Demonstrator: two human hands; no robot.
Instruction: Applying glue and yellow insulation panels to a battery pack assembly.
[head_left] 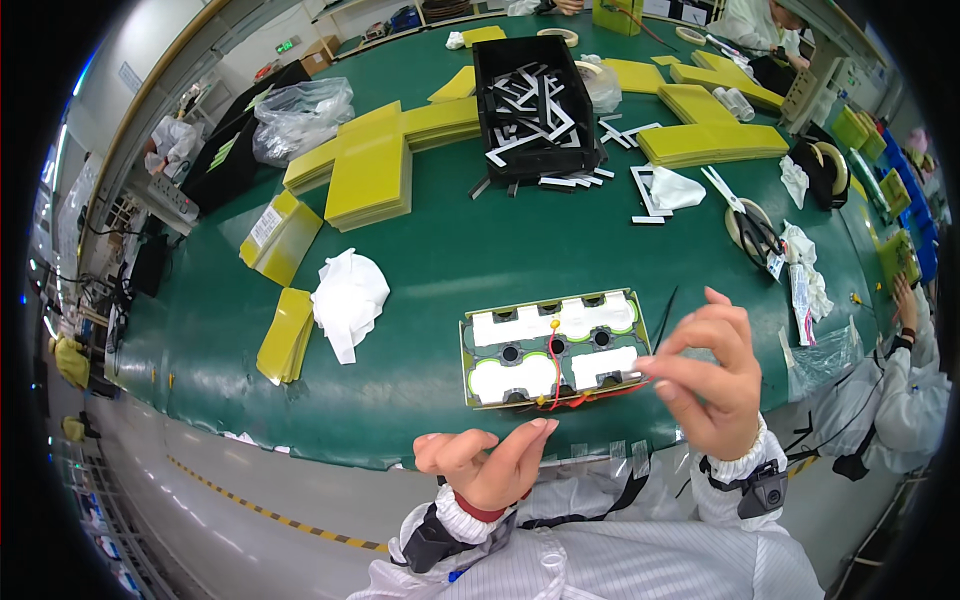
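Observation:
A battery pack (557, 345) lies near the table's front edge: a shallow yellow-green frame with white patches, black round holes and red wires (555, 380). My right hand (712, 380) is at its right end, thumb and forefinger pinched by the white patch there. What sits between those fingertips is too small to make out. A thin dark pointed tool (667, 315) stands out beside these fingers; I cannot tell whether they hold it. My left hand (485, 462) hovers at the table edge, below the pack, fingers curled and thumb against forefinger. Anything in that pinch is hidden.
A black bin (490, 85) of black and white strips stands at the back. Stacks of yellow sheets (370, 180) lie either side. Scissors (745, 215) rest on a tape roll at right; a crumpled white cloth (349, 300) is at left. Other people work around the table.

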